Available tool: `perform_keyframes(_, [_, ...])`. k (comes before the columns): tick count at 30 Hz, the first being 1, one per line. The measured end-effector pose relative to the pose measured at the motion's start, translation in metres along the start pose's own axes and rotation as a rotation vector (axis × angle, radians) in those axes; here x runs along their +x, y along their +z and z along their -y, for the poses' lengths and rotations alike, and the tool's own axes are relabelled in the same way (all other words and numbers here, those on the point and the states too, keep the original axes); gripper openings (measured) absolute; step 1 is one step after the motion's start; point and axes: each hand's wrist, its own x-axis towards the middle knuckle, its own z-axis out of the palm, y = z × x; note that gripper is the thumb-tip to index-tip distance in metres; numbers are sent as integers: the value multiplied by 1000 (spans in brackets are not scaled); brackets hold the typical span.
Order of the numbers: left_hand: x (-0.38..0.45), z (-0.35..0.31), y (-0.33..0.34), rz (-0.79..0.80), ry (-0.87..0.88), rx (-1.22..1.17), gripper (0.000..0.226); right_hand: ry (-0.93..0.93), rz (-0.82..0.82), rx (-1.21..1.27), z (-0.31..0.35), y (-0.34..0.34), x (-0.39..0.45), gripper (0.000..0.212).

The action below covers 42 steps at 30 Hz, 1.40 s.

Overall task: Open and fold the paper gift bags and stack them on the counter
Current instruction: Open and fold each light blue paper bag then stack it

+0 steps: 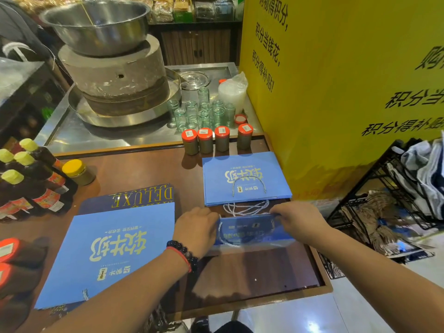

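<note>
**A:** How far along are you, you reckon? From here your left hand (195, 228) and right hand (299, 221) are both on one blue bag (249, 233), fingers curled round its two ends, holding it just above the desk (149, 171). It's blurred, so I can't tell if it's opened out or half folded.

**B:** Middle of the job, I'd say. At 12 o'clock from your hands there's a neat stack (245, 179) of flat blue bags, a few deep by the look of its edge, with cord handles (246, 207) trailing toward you. That reads as the done pile. At 9 o'clock lies a big flat bag (113, 251) on top of a dark DELUXE one (141, 195). Can't say whether those are waiting or finished.

**A:** Room to move?

**B:** Tight-ish. Four red-capped jars (217, 139) stand just past the stack's far edge, and the yellow board (336, 92) is close at 2 o'clock. The desk's raised rim runs near at 4 o'clock, so the bag's right end hangs close to the edge. Sauce bottles (33, 179) crowd 10 o'clock. Open wood sits right under your hands and toward 6, so fold there, then slide it forward onto the stack.
</note>
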Motion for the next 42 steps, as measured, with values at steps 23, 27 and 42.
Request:
perform_keyframes(23, [-100,-37,186,449,-37,-279,35,175,45,220,16,230,-87,22])
perform_keyframes(27, [-110,-44,195,433,-102,-336,39,223,19,221,34,234,-92,28])
perform_keyframes(42, [-120,-48,200,766,-52,-218,58,-54,419,154,85,249,-88,75])
